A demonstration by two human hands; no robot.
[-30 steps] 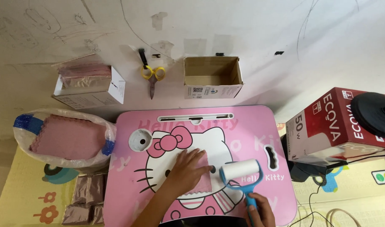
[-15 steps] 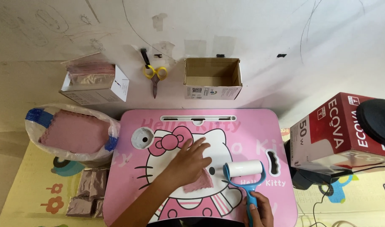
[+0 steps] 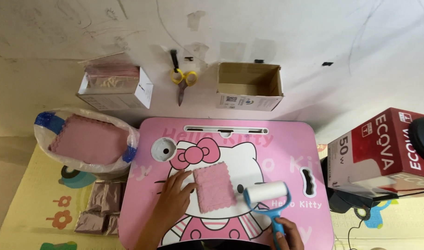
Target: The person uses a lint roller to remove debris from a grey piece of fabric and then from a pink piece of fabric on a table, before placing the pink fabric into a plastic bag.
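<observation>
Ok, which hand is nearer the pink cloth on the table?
Left. The left hand touches the pink cloth at its left edge; the right hand is lower right, apart from it, holding the lint roller.

A home room used for small piecework is suggested. A child's pink lap table (image 3: 286, 148) printed with a cartoon cat is set on the floor, on a yellow play mat (image 3: 31, 203) patterned with flowers. A scuffed, marked white wall (image 3: 314, 41) is seen behind it, with bits of tape stuck on. Along the wall are placed two small cardboard boxes (image 3: 249, 88), one open, and yellow-handled scissors (image 3: 182, 81). A plastic bag (image 3: 89, 143) filled with pink cloths is kept at the left, and a red appliance carton (image 3: 383, 153) at the right.
</observation>
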